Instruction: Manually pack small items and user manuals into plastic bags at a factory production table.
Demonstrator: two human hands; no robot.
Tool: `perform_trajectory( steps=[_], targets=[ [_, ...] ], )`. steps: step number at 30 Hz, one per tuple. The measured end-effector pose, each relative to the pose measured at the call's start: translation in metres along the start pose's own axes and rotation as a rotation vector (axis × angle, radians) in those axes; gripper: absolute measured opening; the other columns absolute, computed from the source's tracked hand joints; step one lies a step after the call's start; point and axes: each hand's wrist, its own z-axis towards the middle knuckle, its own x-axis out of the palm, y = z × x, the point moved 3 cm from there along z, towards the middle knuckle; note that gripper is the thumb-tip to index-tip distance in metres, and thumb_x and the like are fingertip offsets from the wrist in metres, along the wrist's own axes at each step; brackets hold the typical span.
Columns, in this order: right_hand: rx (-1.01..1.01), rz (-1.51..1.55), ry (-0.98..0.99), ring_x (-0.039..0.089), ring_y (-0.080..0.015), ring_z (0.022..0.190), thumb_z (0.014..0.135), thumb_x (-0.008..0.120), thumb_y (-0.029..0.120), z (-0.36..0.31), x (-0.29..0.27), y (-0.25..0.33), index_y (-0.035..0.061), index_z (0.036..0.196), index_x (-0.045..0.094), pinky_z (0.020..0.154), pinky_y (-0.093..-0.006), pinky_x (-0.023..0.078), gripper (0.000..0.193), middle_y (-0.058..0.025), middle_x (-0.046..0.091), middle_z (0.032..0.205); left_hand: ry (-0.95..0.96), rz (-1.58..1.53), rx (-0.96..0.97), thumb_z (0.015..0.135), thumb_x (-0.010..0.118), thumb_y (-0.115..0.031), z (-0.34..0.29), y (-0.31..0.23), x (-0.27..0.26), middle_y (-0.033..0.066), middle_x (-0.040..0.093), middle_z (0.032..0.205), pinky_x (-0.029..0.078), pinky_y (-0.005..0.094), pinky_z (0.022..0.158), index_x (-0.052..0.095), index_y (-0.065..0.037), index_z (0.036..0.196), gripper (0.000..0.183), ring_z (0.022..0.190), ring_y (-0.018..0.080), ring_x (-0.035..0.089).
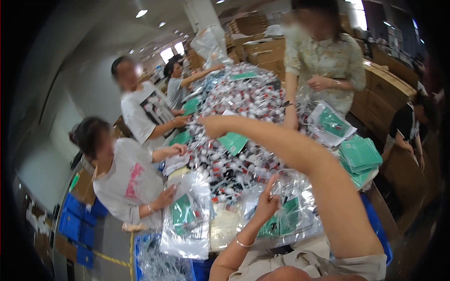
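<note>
My right arm stretches far across a long heap of small parts [243,100], white, red, black and clear. At its end, my right hand [213,126] is over the left side of the heap; blur hides its fingers. My left hand [268,203], below a bracelet-free palm, is closer to me, one finger raised and the others curled; what they hold, if anything, is unclear. Beside it lie clear plastic bags [300,187] over green printed cards [286,218]. Another green card [232,143] rests on the heap under my right forearm.
Co-workers stand at the left, one with a bagged green card [183,213]; another person [323,65] works across at the right. A stack of green cards [361,154] is at the right edge. A blue bin [164,262] of clear plastic stands below left. Cardboard boxes [265,51] fill the background.
</note>
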Motion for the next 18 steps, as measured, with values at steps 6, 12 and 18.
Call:
perform_trajectory(
  steps=[6, 12, 18],
  targets=[
    [-0.131, -0.238, -0.080, 0.064, -0.0338, 0.085, 0.072, 0.058, 0.016, -0.018, 0.060, 0.012, 0.0061, 0.099, 0.063, 0.067, -0.0469, 0.050, 0.030, -0.0162, 0.066, 0.091, -0.100, -0.086, -0.015, 0.078, 0.039, 0.008, -0.018, -0.004, -0.021, 0.0036, 0.059, 0.069, 0.043, 0.0211, 0.047, 0.030, -0.009, 0.141, 0.066, 0.052, 0.0079, 0.053],
    [-0.261, -0.063, 0.094, 0.062, -0.0323, 0.082, 0.086, 0.054, 0.029, -0.202, 0.082, -0.015, 0.0094, 0.109, 0.057, 0.071, -0.0452, 0.048, 0.031, -0.0144, 0.063, 0.088, -0.164, -0.110, -0.042, 0.079, 0.041, 0.009, -0.009, -0.006, -0.037, 0.0110, 0.061, 0.100, 0.043, 0.0201, 0.050, 0.031, -0.004, 0.140, 0.063, 0.057, 0.0078, 0.054],
    [-0.320, -0.284, -0.023, 0.060, -0.0282, 0.087, 0.081, 0.055, 0.020, -0.295, 0.098, -0.064, 0.0022, 0.101, 0.057, 0.096, -0.0448, 0.038, 0.027, -0.0127, 0.062, 0.084, -0.087, -0.117, 0.073, 0.071, 0.040, 0.013, -0.005, -0.045, -0.034, 0.0133, 0.040, 0.140, 0.044, 0.0209, 0.050, 0.029, -0.001, 0.140, 0.071, 0.055, 0.0074, 0.051]
  ],
)
